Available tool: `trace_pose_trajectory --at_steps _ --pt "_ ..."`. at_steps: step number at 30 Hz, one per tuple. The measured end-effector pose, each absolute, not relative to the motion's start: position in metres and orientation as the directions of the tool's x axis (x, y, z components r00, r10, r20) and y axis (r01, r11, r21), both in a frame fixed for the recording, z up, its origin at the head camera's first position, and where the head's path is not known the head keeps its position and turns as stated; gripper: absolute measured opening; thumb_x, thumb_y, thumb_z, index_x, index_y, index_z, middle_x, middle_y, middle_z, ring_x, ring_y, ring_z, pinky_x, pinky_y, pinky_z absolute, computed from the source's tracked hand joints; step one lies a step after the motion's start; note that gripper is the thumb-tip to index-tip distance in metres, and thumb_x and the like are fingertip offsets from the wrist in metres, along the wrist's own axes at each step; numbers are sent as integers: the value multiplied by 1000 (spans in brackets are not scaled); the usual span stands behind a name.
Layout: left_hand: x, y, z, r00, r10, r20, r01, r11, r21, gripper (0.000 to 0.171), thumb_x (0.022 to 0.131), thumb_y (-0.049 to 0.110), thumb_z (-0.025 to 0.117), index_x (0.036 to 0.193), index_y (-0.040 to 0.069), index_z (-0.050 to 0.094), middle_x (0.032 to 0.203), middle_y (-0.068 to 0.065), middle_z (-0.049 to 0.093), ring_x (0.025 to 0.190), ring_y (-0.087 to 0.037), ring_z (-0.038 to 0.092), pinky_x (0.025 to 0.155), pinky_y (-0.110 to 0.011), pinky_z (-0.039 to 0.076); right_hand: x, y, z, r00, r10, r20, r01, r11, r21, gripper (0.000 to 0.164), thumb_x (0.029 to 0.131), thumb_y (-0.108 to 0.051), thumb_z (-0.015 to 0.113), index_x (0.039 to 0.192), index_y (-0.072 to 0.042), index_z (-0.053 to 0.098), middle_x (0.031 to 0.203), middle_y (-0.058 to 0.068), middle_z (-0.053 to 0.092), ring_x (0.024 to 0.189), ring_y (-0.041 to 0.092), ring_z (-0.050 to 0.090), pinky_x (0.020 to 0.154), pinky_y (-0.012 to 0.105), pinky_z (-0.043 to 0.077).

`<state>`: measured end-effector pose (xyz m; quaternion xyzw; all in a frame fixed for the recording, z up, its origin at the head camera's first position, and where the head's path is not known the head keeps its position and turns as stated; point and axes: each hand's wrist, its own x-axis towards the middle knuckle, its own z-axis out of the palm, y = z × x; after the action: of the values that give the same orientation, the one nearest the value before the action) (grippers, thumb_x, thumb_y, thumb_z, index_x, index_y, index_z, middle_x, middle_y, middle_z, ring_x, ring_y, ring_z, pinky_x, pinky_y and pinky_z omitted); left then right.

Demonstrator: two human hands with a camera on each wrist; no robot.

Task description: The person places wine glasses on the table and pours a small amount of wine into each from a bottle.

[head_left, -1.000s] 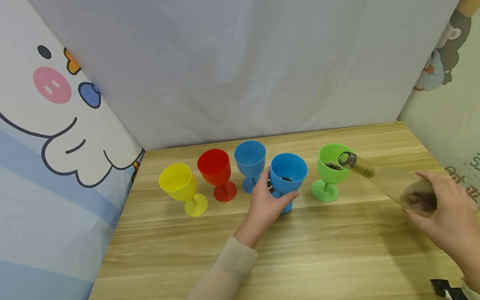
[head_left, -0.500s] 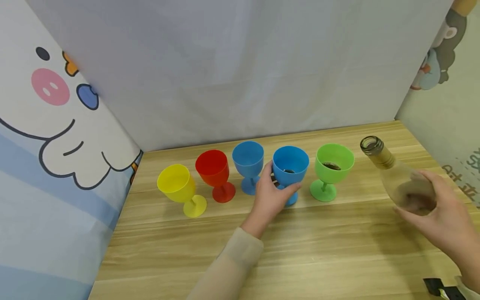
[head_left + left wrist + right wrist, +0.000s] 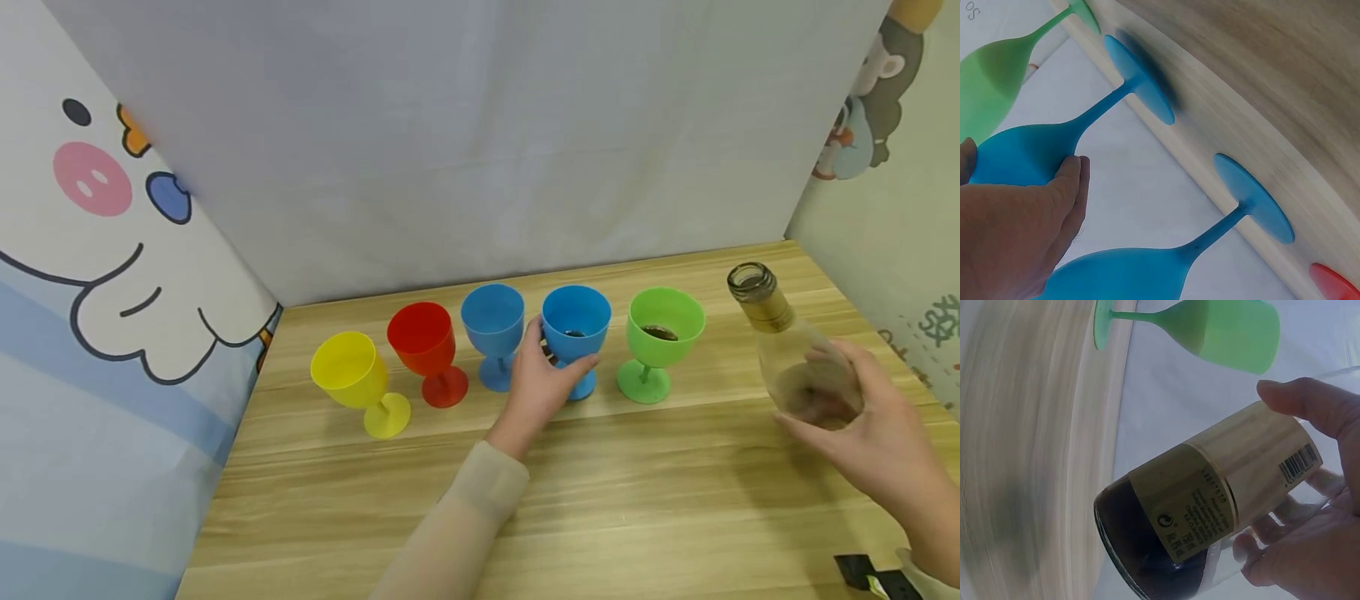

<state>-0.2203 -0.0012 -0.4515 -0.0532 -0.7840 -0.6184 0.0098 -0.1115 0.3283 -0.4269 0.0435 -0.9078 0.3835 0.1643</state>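
Standing in a row on the table point(image 3: 637, 500), a yellow goblet point(image 3: 347, 372), a red goblet point(image 3: 422, 340) and a plain blue goblet point(image 3: 492, 323) are followed, to the right, by a second blue goblet point(image 3: 583, 342), its bowl gripped by the curled fingers and thumb of the left hand point(image 3: 534, 383), and by a green goblet point(image 3: 663, 350). Dark liquid point(image 3: 659, 332) is contained in these last two. Farther right, a glass bottle point(image 3: 798, 358) is held tilted above the table by the right hand point(image 3: 885, 442), its fingers and thumb being closed around the body.
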Motion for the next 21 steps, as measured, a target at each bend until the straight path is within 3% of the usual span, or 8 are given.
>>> trace_pose_trajectory --at_steps 4,11,21 --pt "-224 0 -455 -992 91 91 110 245 963 85 84 22 86 153 9 38 145 -8 52 130 -28 52 101 -47 48 -112 327 -427 -948 66 311 -177 703 -689 99 72 5 89 154 -7 34 136 7 46 103 -12 41 75 1 40" --pt "-227 1 -456 -988 114 100 127 261 957 85 85 21 86 154 8 37 145 -9 51 131 -30 52 100 -46 49 -112 323 -425 -941 75 329 -192 683 -705 95 70 7 90 150 -8 41 131 -17 43 114 -8 37 74 3 42" --pt "-224 1 -454 -992 122 24 58 286 956 91 85 23 85 157 7 31 150 -16 46 130 -38 53 102 -48 47 -109 321 -421 -950 88 299 -161 682 -713 90 74 0 90 149 -8 42 133 -9 45 118 -5 37 76 3 39"
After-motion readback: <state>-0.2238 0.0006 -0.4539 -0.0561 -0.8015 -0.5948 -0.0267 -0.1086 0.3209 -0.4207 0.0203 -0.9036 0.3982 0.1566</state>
